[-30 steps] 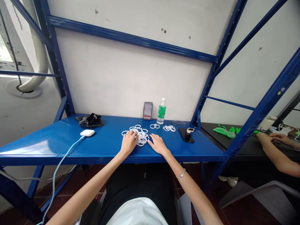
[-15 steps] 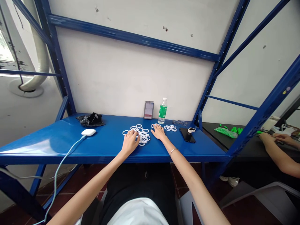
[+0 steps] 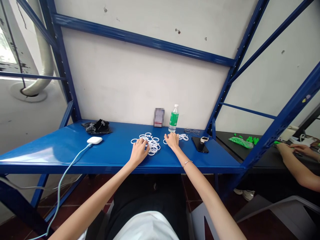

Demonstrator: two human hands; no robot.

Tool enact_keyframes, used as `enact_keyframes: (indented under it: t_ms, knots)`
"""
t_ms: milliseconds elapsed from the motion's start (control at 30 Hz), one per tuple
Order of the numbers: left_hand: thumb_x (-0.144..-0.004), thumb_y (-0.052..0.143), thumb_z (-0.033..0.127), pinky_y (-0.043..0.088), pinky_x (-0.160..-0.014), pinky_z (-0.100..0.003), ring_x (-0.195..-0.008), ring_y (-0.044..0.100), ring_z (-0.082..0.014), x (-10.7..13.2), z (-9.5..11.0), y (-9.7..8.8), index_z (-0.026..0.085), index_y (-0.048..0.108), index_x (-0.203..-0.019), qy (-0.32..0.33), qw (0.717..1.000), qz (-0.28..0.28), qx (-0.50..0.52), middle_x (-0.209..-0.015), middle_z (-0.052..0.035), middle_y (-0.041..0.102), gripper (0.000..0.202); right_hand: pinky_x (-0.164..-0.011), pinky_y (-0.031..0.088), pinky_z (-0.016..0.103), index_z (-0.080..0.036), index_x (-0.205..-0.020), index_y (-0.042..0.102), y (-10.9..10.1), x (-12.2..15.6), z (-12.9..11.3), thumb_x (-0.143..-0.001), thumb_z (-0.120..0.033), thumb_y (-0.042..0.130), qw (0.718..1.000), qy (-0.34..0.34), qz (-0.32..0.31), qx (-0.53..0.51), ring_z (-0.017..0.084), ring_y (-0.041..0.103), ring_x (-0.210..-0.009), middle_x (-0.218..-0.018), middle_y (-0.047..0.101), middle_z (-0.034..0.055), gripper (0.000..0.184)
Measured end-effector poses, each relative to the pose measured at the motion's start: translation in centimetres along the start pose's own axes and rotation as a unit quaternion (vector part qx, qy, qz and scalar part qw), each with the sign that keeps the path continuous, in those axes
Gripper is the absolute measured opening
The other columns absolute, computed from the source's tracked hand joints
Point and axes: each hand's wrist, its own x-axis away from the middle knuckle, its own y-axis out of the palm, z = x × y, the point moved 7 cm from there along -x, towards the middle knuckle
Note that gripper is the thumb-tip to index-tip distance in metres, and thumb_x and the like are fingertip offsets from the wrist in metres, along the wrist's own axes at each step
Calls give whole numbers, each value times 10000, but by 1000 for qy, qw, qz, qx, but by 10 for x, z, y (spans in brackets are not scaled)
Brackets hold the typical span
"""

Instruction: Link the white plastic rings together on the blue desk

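Note:
A loose pile of white plastic rings lies on the blue table. My left hand rests at the near left side of this pile, fingers stretched over the rings and slightly apart. To the right, my right hand is low over the table with its fingers curled. A single white ring shows at the left edge of that hand, partly hidden by it, and appears to be pinched there. Just beyond the right hand is a smaller group of white rings.
Behind the right hand stands a water bottle, beside a propped-up phone. Glasses, a black phone and a watch lie right. Left are a white case and black bag. Another person's arm is far right.
My right hand has shifted slightly right and its fingers have curled in. The single ring now shows beside the hand, nearer me than before. My left hand has stayed in place.

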Motion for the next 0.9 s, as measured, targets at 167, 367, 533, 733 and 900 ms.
enact_keyframes:
  t_ms: [167, 367, 533, 733, 900]
  knots:
    - [-931, 395, 251, 450, -760, -362, -1010, 561, -268, 0, 1, 0, 175, 585, -923, -3, 1000, -7, -6, -1036, -103, 626, 204, -1068, 249, 518, -137, -1314, 523, -6, -13, 32, -960, -371, 327, 997, 68, 12, 20, 338, 303, -1333, -1439, 432, 169, 467]
    - [-919, 401, 234, 458, -761, -374, -1022, 559, -280, 0, 2, 0, 171, 593, -930, -2, 1000, -8, -7, -1030, -109, 627, 203, -1046, 261, 597, -268, -1383, 484, 11, -22, 83, -960, -455, 356, 989, 95, -114, 24, 377, 273, -1367, -1483, 406, 102, 480]
    - [-908, 402, 231, 463, -748, -380, -1007, 559, -283, 0, 1, 1, 168, 596, -929, 9, 1000, -2, 5, -1022, -114, 627, 205, -996, 355, 540, -275, -1335, 534, 13, -11, 82, -967, -395, 334, 982, 40, -184, 19, 340, 382, -1295, -1404, 499, 97, 436]
    - [-907, 401, 238, 459, -742, -377, -999, 565, -281, 0, 0, 2, 177, 590, -913, 9, 1000, 4, 8, -1017, -108, 626, 199, -1005, 369, 522, -305, -1364, 497, -13, 42, 79, -975, -471, 299, 979, -24, -201, 7, 319, 381, -1314, -1431, 480, 72, 467]
    - [-904, 407, 223, 460, -749, -377, -1015, 562, -280, 0, 1, 1, 178, 584, -917, 9, 1000, 1, 3, -1028, -107, 624, 183, -1126, 163, 594, -223, -1394, 464, -34, 66, 69, -990, -479, 261, 992, -20, -126, 16, 332, 244, -1411, -1492, 399, 101, 520]
